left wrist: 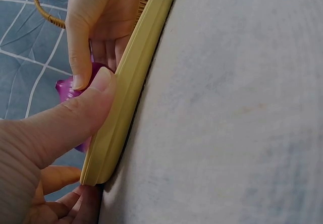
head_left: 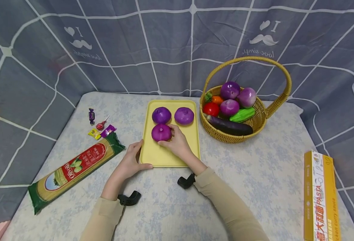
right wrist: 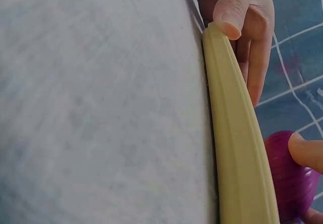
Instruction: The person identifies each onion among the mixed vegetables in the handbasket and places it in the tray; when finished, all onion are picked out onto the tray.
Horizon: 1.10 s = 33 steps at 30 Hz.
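Observation:
A yellow tray (head_left: 161,160) lies on the table with three purple onions on it. Two of them, the back left onion (head_left: 161,115) and the back right onion (head_left: 184,115), sit side by side at the far end. My right hand (head_left: 179,142) grips the third, nearer onion (head_left: 160,133) from its right side, just in front of the back left one. At the tray's near left corner my left hand (head_left: 131,160) holds the edge, thumb along the front and fingers down the left side. The left wrist view shows that thumb (left wrist: 75,110) against the rim.
Right of the tray stands a wicker basket (head_left: 216,134) of onions, a tomato, an eggplant and other vegetables, its handle arching high. A spaghetti pack (head_left: 77,170) and several candies (head_left: 100,125) lie left. A pasta box (head_left: 321,197) is at the right edge.

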### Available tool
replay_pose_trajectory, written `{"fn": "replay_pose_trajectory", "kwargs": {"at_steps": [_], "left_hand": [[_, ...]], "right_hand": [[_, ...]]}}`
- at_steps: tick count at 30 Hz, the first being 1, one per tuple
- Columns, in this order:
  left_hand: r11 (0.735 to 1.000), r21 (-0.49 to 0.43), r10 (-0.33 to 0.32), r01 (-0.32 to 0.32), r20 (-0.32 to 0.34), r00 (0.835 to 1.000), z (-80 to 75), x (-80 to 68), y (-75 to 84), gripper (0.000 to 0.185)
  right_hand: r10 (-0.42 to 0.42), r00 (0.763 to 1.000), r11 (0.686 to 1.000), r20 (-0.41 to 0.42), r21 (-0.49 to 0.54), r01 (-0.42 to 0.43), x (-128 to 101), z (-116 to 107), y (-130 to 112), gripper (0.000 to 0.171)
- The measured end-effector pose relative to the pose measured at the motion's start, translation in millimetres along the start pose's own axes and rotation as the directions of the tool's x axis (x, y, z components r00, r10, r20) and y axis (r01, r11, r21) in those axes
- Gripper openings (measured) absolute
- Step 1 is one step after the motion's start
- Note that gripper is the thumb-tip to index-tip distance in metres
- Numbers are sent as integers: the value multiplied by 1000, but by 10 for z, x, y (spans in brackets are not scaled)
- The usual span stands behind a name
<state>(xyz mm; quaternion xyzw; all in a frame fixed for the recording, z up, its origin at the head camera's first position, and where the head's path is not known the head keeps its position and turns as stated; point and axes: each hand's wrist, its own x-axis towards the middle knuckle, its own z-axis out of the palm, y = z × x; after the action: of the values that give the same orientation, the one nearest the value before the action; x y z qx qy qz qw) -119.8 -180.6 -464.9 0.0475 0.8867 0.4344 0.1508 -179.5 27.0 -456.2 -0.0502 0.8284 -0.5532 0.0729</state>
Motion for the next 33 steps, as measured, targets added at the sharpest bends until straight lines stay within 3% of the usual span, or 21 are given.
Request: {"fn": "replay_pose_trajectory", "kwargs": {"at_steps": [22,29,33], "left_hand": [[1000,0,5,-5,-1,1000,2,2,-3,109],[1000,0,-1,1,-5,1000,2,3,-1,109],[1000,-3,-2,2,-4,1000,4,0,4,110]], "right_hand": [[17,1000,998,-21,-65,-19,68,13,-45,84],[18,1000,996,1,-84,-18,-6,-82,-110,87],[-3,1000,998,-15,-70,2,-71,-202,-166,76]]}}
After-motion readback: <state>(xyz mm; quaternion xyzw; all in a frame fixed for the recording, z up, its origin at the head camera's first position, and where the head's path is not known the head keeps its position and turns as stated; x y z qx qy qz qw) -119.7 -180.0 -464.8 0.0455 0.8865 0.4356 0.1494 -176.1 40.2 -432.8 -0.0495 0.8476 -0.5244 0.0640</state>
